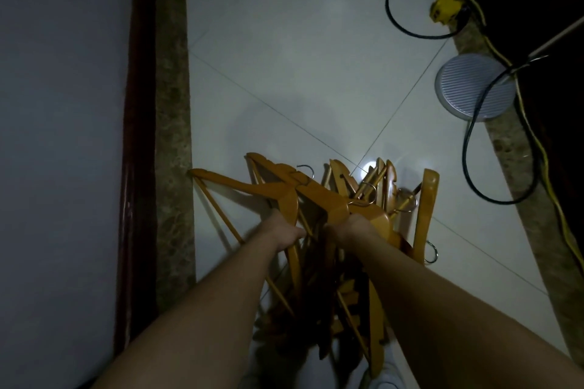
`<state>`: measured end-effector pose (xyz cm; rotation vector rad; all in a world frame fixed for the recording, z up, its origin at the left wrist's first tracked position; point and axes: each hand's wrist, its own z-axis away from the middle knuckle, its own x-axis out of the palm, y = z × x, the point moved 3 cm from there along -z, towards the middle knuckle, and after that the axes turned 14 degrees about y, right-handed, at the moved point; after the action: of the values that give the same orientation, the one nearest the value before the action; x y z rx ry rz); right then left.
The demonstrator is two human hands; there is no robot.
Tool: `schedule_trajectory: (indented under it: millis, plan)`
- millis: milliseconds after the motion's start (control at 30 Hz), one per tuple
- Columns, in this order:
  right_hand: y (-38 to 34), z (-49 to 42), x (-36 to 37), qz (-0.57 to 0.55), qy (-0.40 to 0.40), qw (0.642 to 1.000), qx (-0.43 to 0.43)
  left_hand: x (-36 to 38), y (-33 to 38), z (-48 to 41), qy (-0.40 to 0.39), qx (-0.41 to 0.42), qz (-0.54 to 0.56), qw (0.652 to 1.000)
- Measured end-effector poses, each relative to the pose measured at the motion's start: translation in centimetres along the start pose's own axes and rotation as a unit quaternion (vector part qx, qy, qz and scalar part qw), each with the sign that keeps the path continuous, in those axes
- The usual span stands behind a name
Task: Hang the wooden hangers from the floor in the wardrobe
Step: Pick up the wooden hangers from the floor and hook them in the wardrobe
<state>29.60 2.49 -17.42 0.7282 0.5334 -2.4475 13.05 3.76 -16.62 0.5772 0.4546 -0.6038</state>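
A tangled pile of several orange-brown wooden hangers [319,196] with metal hooks lies on the white tiled floor [300,57] in front of me. Both my arms reach down into the pile. My left hand [286,232] grips the shoulder of one hanger at the pile's left side. My right hand [355,227] curls round the shoulder of another hanger near the middle. Most fingers are hidden among the wood. One hanger [221,183] sticks out left toward the stone border. No wardrobe is visible.
A dark wooden frame [136,136] and speckled stone border [172,123] run down the left beside a pale wall. At the right lie a black cable loop [392,19], a yellow plug [444,6], a yellow cord [543,164] and a round ribbed grey disc [467,85].
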Motion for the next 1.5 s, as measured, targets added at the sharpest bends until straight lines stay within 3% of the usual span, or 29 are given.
schedule_trajectory:
  millis: [167, 267, 433, 733, 933, 1167, 1333, 1400, 1500]
  plan:
    - [0.2, -0.9, 0.5, -0.024, -0.014, 0.999, 0.017, 0.9, -0.4, 0.1, -0.009, -0.051, 0.053, 0.997]
    - [-0.1, -1.2, 1.0, -0.042, -0.016, 0.999, 0.017, 1.4, -0.2, 0.5, -0.012, -0.039, 0.036, 0.999]
    - [-1.3, 1.1, -0.4, -0.127, -0.089, 0.988, -0.015, 1.4, 2.1, 2.2, -0.043, 0.018, 0.059, 0.997]
    - [-4.3, 7.4, -5.5, -0.174, -0.155, 0.966, -0.109, -3.9, 6.4, 5.6, -0.043, 0.081, 0.03, 0.995]
    - [-5.8, 12.0, -9.3, -0.194, -0.006, 0.96, -0.204, -7.8, 11.1, 9.6, -0.012, 0.123, 0.02, 0.992]
    - [-8.1, 22.5, -20.2, -0.207, 0.056, 0.953, -0.213, -14.8, 18.7, 20.9, -0.028, 0.168, 0.031, 0.985]
    - [-9.5, 31.7, -28.6, -0.224, 0.032, 0.953, -0.202, -21.6, 24.7, 31.5, -0.024, 0.223, -0.017, 0.974]
    - [-10.0, 35.0, -32.1, -0.225, 0.008, 0.957, -0.183, -24.7, 27.1, 35.9, 0.009, 0.255, -0.071, 0.964]
    - [-10.3, 41.3, -37.5, -0.233, 0.013, 0.954, -0.188, -29.9, 31.0, 42.6, 0.145, 0.32, -0.169, 0.921]
